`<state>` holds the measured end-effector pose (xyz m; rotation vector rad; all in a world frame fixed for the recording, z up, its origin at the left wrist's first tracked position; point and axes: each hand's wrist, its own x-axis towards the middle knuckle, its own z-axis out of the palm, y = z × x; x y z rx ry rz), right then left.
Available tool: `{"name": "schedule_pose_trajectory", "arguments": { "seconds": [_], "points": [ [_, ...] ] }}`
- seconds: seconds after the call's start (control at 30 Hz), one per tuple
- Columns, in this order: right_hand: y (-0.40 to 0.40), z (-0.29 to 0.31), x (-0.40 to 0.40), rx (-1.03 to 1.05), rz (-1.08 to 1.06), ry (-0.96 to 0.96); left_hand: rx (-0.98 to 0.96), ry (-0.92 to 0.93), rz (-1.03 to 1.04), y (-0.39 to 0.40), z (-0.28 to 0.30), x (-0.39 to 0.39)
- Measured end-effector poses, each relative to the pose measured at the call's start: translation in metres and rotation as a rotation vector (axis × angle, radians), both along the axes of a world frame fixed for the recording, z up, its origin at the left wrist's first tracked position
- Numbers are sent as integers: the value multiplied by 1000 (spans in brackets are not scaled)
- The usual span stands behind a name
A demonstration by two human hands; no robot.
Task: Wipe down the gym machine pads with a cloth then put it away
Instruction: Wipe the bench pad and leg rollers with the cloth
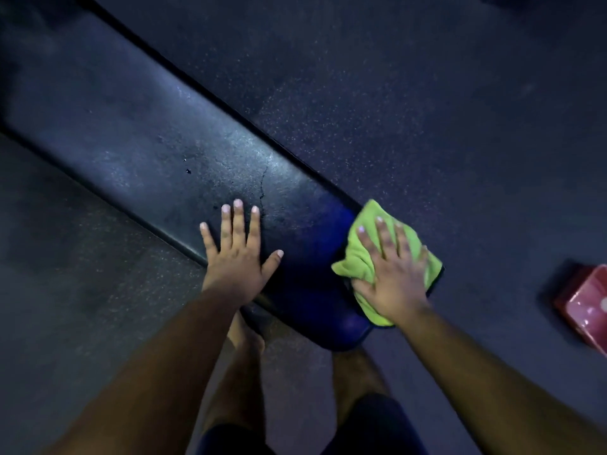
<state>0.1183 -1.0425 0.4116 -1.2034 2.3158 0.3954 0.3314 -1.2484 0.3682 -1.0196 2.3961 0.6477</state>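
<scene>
Black pad (157, 133) lies long and cracked over the speckled floor (427, 93). Left hand (238, 254) rests spread flat on it; right hand (392, 274), fingers straight, presses the green cloth (363, 254) at the near edge, where it could slip off.

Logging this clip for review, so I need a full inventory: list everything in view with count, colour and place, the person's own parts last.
bench pad: 1, black, cracked, running diagonally from upper left to lower centre
cloth: 1, bright green, on the pad's near right edge
box: 1, red, on the floor at the right edge, cut off by the frame
floor: 1, dark speckled, around the pad
left hand: 1, flat on the pad, fingers spread
right hand: 1, flat on the cloth
legs: 2, bare, below the pad, in dark shorts
</scene>
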Motion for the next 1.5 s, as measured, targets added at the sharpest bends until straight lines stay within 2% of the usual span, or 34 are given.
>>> {"name": "schedule_pose_trajectory", "arguments": {
  "seconds": [0.07, 0.13, 0.27, 0.37, 0.5, 0.6, 0.77, 0.9, 1.0, 1.07, 1.13, 1.23, 1.33, 1.4, 1.5],
  "points": [
    [-4, -2, 9, 26, -89, 14, 44, -6, 9, -2, 4, -2],
    [-48, -15, 16, -30, -118, 31, 80, -6, 12, -4, 3, -3],
    [-119, -25, 13, -118, -22, -26, 70, -25, -2, -6, 0, -3],
    [-64, -18, 13, -63, 22, -21, 90, -33, -6, -6, 4, -3],
    [27, -4, 41, 56, -109, -42, 100, -52, -8, -5, 9, -5],
    [-4, -14, 44, 66, -57, 21, 68, -36, 1, -3, 7, -3],
    [-72, -26, 35, -61, 182, 47, 12, -12, 5, -3, 2, -3],
    [-37, -21, 24, -116, 184, 24, 31, -58, -2, -3, 5, -4],
    [25, -15, 37, -79, 90, 42, 32, -78, -6, -2, 9, -4],
    [39, -12, 45, -27, 109, 38, 21, -80, -6, -1, 10, -6],
    [14, -13, 41, -20, 213, 12, 7, -78, -4, 0, 9, -5],
    [-64, -23, 26, -139, 379, 22, -31, -57, 2, 1, 4, -4],
    [-124, -26, 20, -192, 222, 14, -36, -29, -1, 2, 1, -3],
    [-111, -27, 39, -230, 165, -10, -22, -36, 3, 0, 2, -2],
    [-13, -18, 82, -232, 372, -37, 11, -35, -3, -2, 5, -1]
  ]
}}
